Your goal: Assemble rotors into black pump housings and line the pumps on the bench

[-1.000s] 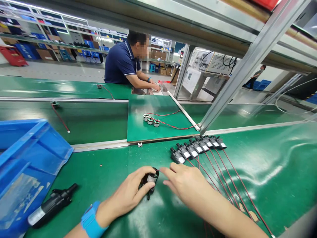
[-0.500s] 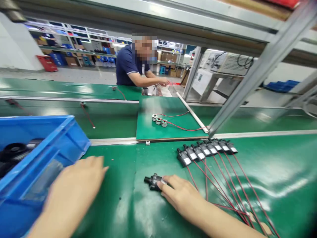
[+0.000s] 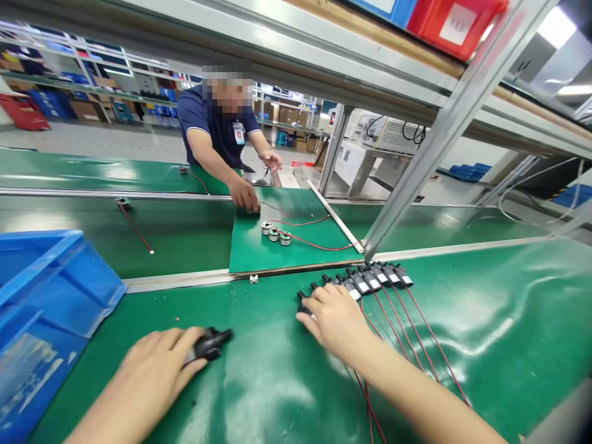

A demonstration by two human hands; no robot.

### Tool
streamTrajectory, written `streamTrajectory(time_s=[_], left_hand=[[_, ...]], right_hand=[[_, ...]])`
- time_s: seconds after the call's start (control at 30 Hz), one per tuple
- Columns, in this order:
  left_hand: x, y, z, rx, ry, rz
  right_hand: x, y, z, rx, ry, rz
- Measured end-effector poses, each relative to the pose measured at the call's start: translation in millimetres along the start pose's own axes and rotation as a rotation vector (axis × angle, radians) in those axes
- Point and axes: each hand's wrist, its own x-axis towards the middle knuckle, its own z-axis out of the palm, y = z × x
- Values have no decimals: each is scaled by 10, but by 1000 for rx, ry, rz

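Note:
My left hand (image 3: 160,364) grips a black part (image 3: 210,344) with its nozzle pointing right, low over the green mat (image 3: 259,370). Farther right, my right hand (image 3: 333,311) is closed on another black part (image 3: 303,302) at the left end of a slanted row. That row of black parts (image 3: 370,280) bears white labels, and red wires (image 3: 435,333) trail from it toward the front. My right hand hides some of the row.
A blue bin (image 3: 50,296) stands at the left. Across the bench, a person's hand (image 3: 245,194) reaches onto a green board (image 3: 296,253) holding several small round parts (image 3: 274,234). A metal post (image 3: 416,179) slants up at the right.
My right hand has carried its black part up to the row's left end. My left hand, beside the bin before, now has a black part in it. The other person's hand has reached onto the board.

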Motion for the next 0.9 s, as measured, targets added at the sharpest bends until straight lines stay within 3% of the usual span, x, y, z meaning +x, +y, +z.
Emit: streamTrajectory(time_s=[0.07,0.17,0.27,0.4,0.67,0.8,0.9], left_hand=[[127,259,69,-66,-86,24],[168,455,123,-226,-131,103],[104,498,93,-363,-24,137],[56,528,81,-433,201,77],[43,611,249,-496,210,184],[30,622,279,-539,183,207],[22,619,293,-621,195,120]], right_hand=[[325,129,-25,64,33,22],[870,325,101,101,72,66],[1323,456,314,107,99,111],[1689,477,500,87,134,120],[1948,305,554,47,136,88],[1884,213,523,96,97,37],[1674,125,391,165,67,6]])
